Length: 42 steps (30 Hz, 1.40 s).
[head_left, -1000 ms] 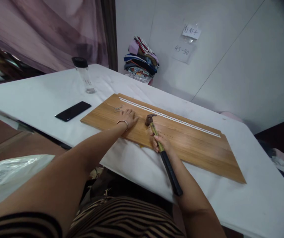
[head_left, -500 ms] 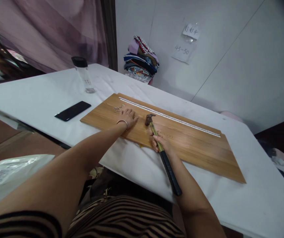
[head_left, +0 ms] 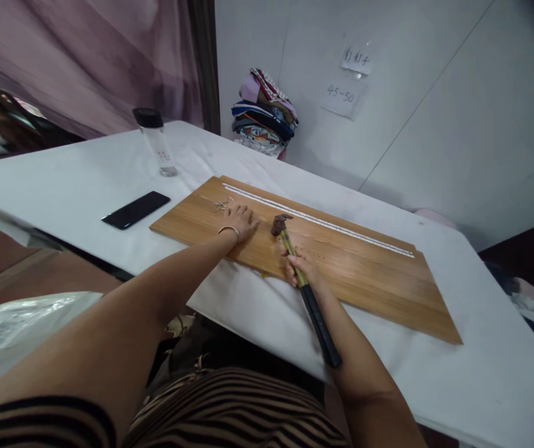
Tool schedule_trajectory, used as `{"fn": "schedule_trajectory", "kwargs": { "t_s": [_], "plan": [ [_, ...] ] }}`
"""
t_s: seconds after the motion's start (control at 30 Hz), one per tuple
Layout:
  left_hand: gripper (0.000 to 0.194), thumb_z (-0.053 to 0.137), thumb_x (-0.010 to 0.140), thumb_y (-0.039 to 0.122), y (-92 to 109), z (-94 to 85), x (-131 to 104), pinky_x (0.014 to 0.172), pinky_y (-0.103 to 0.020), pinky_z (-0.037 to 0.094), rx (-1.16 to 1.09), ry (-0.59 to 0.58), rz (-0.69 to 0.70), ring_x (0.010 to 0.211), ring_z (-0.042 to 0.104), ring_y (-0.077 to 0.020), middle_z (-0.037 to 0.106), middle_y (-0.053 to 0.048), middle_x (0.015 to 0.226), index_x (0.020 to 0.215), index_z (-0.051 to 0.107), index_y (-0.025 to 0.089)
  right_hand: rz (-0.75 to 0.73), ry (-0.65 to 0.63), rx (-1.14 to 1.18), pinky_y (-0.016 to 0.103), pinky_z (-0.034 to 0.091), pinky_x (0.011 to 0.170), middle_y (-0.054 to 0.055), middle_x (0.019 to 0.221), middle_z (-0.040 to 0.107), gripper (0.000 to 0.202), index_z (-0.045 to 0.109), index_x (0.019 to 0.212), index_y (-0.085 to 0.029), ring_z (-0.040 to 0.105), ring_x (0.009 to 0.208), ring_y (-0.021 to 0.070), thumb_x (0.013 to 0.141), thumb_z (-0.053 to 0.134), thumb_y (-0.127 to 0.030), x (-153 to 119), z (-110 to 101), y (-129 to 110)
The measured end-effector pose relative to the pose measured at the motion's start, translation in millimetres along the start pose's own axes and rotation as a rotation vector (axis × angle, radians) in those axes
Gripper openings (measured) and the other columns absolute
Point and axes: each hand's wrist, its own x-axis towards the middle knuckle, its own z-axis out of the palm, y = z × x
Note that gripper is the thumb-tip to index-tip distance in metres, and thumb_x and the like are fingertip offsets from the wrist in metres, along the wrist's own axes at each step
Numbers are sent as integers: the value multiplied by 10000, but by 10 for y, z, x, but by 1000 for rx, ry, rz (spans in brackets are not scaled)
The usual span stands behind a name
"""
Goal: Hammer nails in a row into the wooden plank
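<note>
A long wooden board (head_left: 379, 280) lies on the white table. My left hand (head_left: 241, 222) rests flat on its left part with the fingers spread, next to a small heap of nails (head_left: 221, 205). My right hand (head_left: 302, 267) is wrapped round the handle of a claw hammer (head_left: 313, 311) over the board's front edge. The hammer's rusty head points away from me, to the right of my left hand. A white ruled strip (head_left: 318, 220) runs along the board's far side. Several small dark dots mark the wood just beyond my right hand.
On the white table (head_left: 61, 180) a black phone (head_left: 136, 210) lies left of the board. A clear bottle (head_left: 157, 146) with a black lid stands behind it. Folded clothes (head_left: 264, 115) are piled against the wall. A plastic bag (head_left: 24, 330) is at the lower left.
</note>
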Motion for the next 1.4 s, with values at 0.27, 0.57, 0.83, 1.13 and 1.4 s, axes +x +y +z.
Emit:
{"fn": "schedule_trajectory", "kwargs": {
  "t_s": [0.27,0.57,0.83,1.13,1.4],
  "plan": [
    [492,407,1041,483,2,-23,-18,1221,-521,326,5,-6,1,1502,460,-325,591,-141,1578,1359,681,228,9,-5,6,222,316,344,-118,500,552,484,588,992,-214,442,321,88,743,794,-575,-8,23,-30],
    [496,400,1044,482,-5,11,7,1215,-523,335,8,5,-3,1508,455,-327,594,-136,1578,1365,683,230,14,-10,23,227,322,350,-119,506,559,497,607,994,-211,453,325,90,739,807,-587,-11,14,-40],
    [493,392,1039,476,15,-17,-13,1204,-518,343,8,-2,-8,1495,466,-325,599,-145,1560,1326,697,217,3,-9,11,228,323,352,-118,498,543,478,592,988,-222,433,325,94,747,797,-581,-15,17,-43],
    [505,394,1029,481,25,-18,-21,1208,-538,340,-11,2,-11,1494,459,-341,590,-139,1574,1345,697,229,7,10,-19,224,326,355,-111,516,545,470,595,1011,-212,435,329,89,764,782,-566,-18,3,-20],
    [487,399,1036,477,31,-31,-29,1208,-532,344,-8,-2,-12,1493,465,-334,594,-143,1568,1334,699,235,-4,28,-28,223,325,343,-111,490,541,471,589,989,-212,422,316,87,744,781,-566,-24,31,-46]
  ]
}}
